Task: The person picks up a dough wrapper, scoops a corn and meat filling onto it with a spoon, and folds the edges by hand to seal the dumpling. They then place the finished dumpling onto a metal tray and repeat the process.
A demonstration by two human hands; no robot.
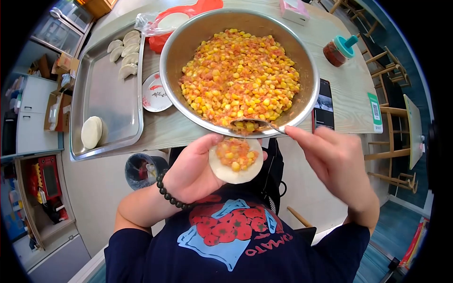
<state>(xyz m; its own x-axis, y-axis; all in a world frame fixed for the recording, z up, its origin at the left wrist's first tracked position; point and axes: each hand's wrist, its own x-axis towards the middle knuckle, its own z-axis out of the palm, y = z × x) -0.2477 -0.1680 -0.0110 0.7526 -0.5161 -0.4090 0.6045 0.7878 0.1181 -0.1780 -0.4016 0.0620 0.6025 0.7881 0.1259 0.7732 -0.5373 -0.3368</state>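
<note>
On the palm and fingers of my left hand [196, 165] lies a round dumpling wrapper [232, 177], topped with a mound of corn and pink meat filling [236, 153]. My right hand [330, 158] pinches the handle of a metal spoon [271, 124]. The spoon's bowl holds some filling and is just above the wrapper, at the near rim of a large steel bowl [309, 75]. Corn and minced meat filling [240, 75] fills much of that bowl.
Left of the bowl, a metal tray [104, 89] holds several folded dumplings [130, 49] and stacked wrappers [91, 132]. A small plate [156, 93], red plastic bag [203, 6], phone [324, 106] and lidded jar [339, 50] surround the bowl. A bin [141, 170] stands below.
</note>
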